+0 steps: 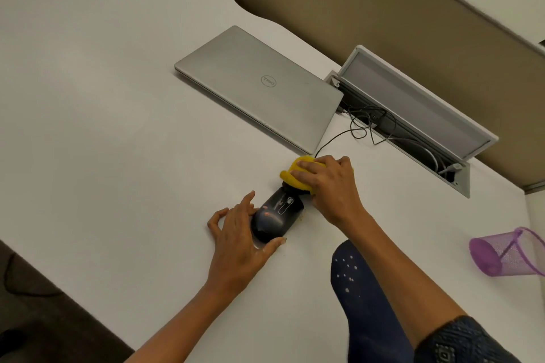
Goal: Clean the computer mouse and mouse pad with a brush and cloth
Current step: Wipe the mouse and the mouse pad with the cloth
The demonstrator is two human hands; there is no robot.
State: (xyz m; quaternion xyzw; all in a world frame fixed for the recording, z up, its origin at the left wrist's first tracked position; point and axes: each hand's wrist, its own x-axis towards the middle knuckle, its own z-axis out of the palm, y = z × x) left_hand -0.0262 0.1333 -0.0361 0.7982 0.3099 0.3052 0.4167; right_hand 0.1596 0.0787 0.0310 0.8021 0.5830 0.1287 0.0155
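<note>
Mouse [277,219] lay on white desk [118,127], smooth dark oval, well in from near desk edge; bare desk stretched wide to its left. My left hand [239,240] steadied mouse, thumb at rear, fingers on left flank. My right hand [327,183] gripped bunched yellow cloth [295,172], soft and fuzzy, pressed on mouse front. Closed grey laptop [259,87] beyond mouse. Purple mesh cup [504,253] tipped over, well right of mouse.

Mouse and cloth placed at the middle of the bench [103,97].
The mouse [275,219] is set between the left hand [239,240] and the cloth [298,175], which is held under the right hand [330,183]; a closed laptop [259,85] lies behind, a cable tray [418,118] to its right, and a tipped mesh pen cup [507,252] at far right.
</note>
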